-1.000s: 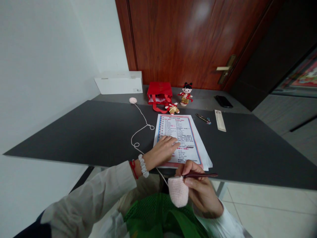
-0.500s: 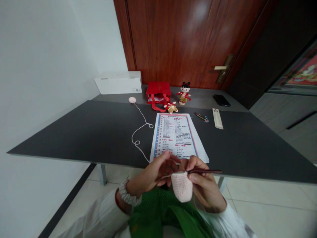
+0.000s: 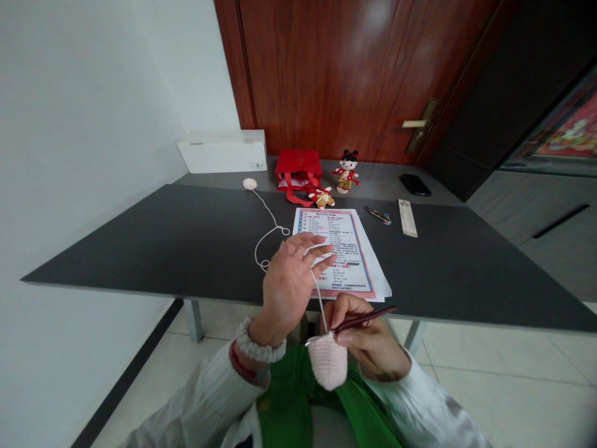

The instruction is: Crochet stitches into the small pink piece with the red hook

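Crochet piece [image 3: 327,362] hanging below right grip [image 3: 364,339]

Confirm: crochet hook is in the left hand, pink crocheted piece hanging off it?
No: the crochet hook is in the right hand, not the left hand, as the head view shows. The pink crocheted piece does hang off the hook.

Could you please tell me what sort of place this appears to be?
Probably a room in a home used for crafts: a wooden door, a dark desk, a printed sheet, a crocheted doll.
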